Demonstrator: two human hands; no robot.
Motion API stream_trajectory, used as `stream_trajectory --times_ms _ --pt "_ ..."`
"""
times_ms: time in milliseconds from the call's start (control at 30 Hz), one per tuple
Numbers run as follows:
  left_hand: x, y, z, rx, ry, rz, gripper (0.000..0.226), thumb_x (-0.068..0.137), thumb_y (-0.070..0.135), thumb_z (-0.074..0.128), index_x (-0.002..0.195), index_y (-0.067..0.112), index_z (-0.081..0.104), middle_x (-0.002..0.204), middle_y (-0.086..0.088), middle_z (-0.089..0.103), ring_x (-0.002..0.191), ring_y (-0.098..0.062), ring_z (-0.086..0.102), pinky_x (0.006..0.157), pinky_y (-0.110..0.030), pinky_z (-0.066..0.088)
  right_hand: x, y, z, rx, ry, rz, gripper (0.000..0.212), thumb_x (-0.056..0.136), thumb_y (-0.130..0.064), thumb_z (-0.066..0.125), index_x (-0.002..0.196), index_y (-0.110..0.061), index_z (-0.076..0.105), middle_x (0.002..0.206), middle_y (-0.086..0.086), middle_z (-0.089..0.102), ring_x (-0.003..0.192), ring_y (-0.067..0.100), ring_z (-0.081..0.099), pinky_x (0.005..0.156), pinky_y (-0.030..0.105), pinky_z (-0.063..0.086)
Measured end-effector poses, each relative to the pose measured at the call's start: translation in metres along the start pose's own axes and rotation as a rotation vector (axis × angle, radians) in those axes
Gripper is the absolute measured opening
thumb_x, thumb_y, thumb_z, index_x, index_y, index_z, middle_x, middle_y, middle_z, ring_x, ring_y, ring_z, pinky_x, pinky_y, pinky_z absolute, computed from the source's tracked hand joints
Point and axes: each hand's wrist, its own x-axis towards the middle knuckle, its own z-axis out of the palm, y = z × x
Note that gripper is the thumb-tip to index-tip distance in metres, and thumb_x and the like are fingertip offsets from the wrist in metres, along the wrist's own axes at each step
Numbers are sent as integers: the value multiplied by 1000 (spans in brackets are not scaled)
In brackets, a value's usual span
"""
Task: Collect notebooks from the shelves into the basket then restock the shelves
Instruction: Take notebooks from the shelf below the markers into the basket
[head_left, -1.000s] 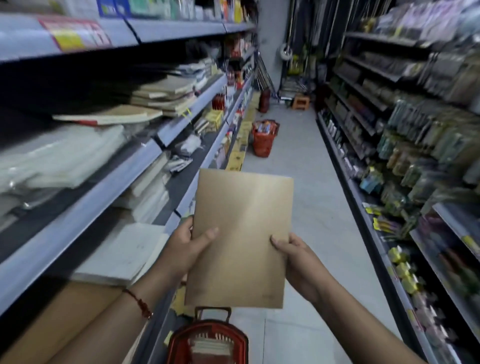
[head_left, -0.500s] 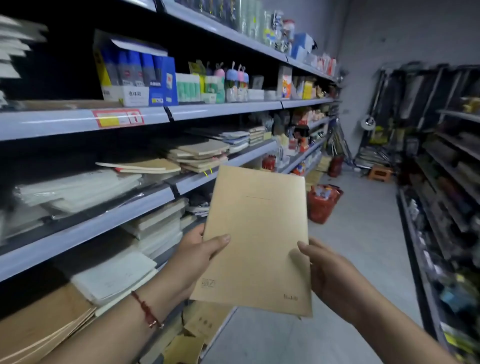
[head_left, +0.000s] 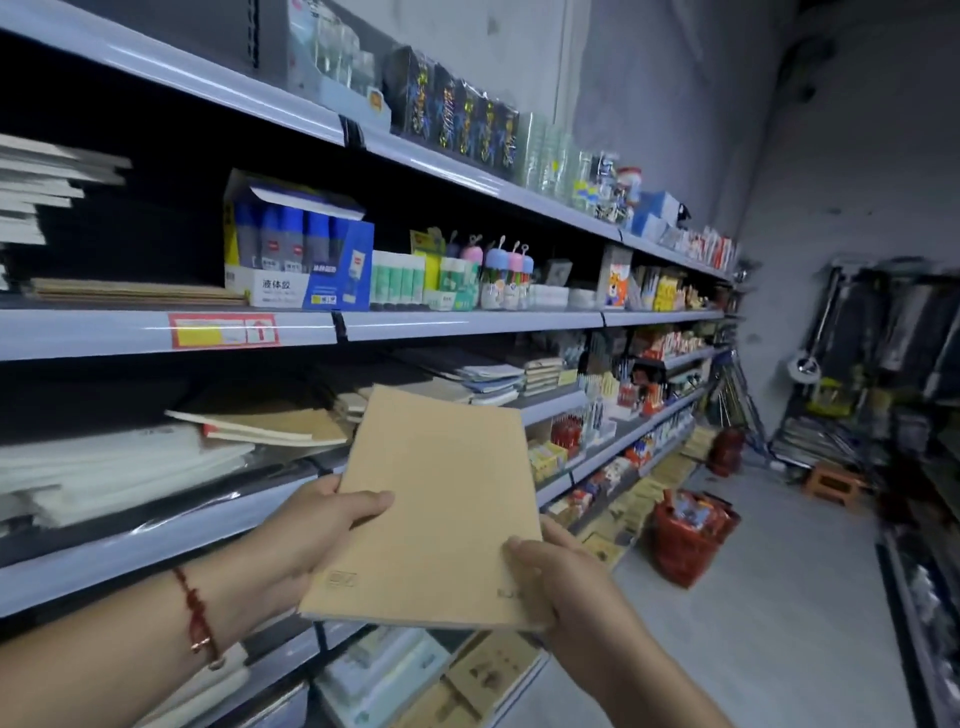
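Note:
I hold a plain brown notebook (head_left: 436, 512) in both hands, tilted with its far edge toward the shelves on my left. My left hand (head_left: 322, 525) grips its left edge, thumb on the cover. My right hand (head_left: 558, 577) grips the lower right corner. Just beyond the notebook, brown notebooks (head_left: 270, 421) lie stacked on the middle shelf (head_left: 156, 540), more notebook stacks (head_left: 488, 376) further along. A flat pile of brown notebooks (head_left: 130, 291) rests on the shelf above. A red basket (head_left: 688, 540) full of goods stands on the aisle floor ahead.
Boxes of liquid glue (head_left: 296, 260) and small bottles fill the upper shelf. White paper packs (head_left: 104, 467) lie left of the notebooks. Lower shelves hold more paper and booklets (head_left: 395, 670). An orange stool (head_left: 831, 486) and racks stand at the aisle's end.
My view has risen from the floor and the basket at my feet toward the left shelves. The notebook has moved up and closer to the middle shelf, still in both hands.

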Motion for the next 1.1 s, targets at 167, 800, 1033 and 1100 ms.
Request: stream_trajectory --times_ms 167,800,1033,1100 --pt "58 4 6 4 6 9 17 93 14 65 107 5 66 87 -15 76 79 -33 72 63 -34 54 66 -11 -8 -26 27 28 25 97 -6 48 115 -15 64 101 11 75 97 34 65 78 42 51" --pt "166 32 24 372 339 244 36 90 19 68 110 42 47 110 15 60 100 -7 64 81 -19 48 284 -77 -29 21 -252 252 20 96 -3 51 111 -4 65 103 21 73 99 38 66 88 50 52" --pt "163 41 69 1451 153 569 71 79 82 43 142 49 36 137 33 37 125 14 35 105 -9 27 336 -81 -37 -44 -321 340 21 93 1 53 110 5 64 91 22 73 85 36 67 76 48 57" --pt "176 35 73 1650 168 623 62 83 81 35 132 46 48 122 26 55 106 8 55 87 -8 43 343 -82 -40 -125 -355 341 18 94 0 53 108 2 65 83 18 73 82 33 67 67 42 56"
